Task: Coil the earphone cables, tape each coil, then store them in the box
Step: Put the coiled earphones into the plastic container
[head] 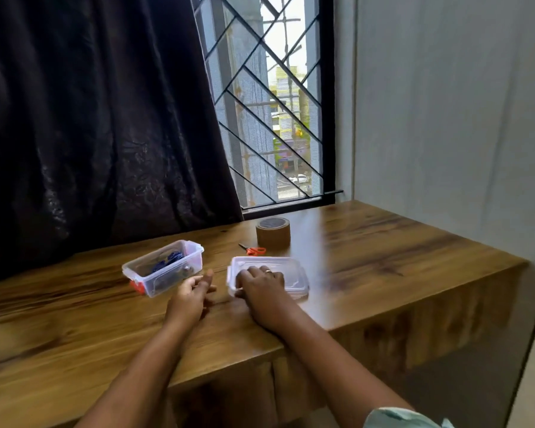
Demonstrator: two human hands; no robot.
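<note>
Blue earphone cables [167, 262] sit in the box [164, 268] (looks nearly done). Beside the box, right hand [261, 284] presses flat on the lid [291, 273]; left hand [195, 288] is loosely open, empty.

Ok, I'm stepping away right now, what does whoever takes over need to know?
Left hand: open, empty, hovering between box and lid.
Right hand: flat on the lid, which lies on the table.
Box: open, dark blue cables inside; whether they are taped cannot be told.
Tape roll and scissors sit behind the lid.
Left: put the lid on the box.
</note>
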